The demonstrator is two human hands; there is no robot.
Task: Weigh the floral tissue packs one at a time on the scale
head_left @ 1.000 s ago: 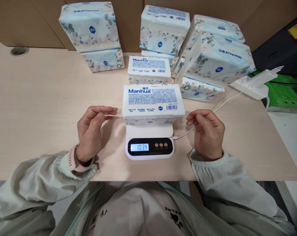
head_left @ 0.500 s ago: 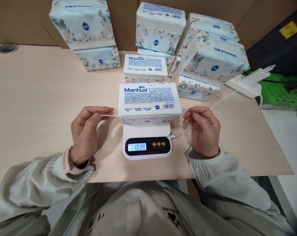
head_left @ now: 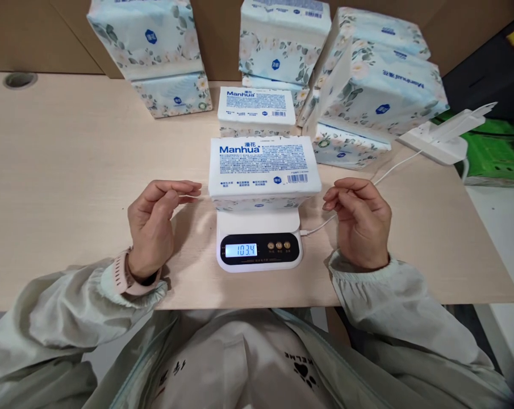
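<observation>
A white tissue pack point(head_left: 264, 166) with blue "Manhua" print rests on a white digital kitchen scale point(head_left: 259, 222). The scale's lit display point(head_left: 241, 250) reads 103.4. To the left of the pack, my left hand point(head_left: 153, 227) hovers with fingers stretched towards it, holding nothing and a small gap away. My right hand point(head_left: 362, 224) is at the pack's right end, empty, its fingers loosely bent and apart from the pack. A second tissue pack point(head_left: 257, 108) lies just behind the one on the scale.
Stacked floral tissue packs stand at the back left point(head_left: 167, 94), back middle point(head_left: 282, 48) and back right point(head_left: 378, 94). A white cable point(head_left: 393, 168) runs from the scale to a power strip point(head_left: 433, 145). A green crate point(head_left: 493, 153) sits beyond the table's right edge.
The view has shifted slightly, so everything appears a little further right and mostly higher. Both hands keep about the same place beside the pack, and the reading is unchanged.
</observation>
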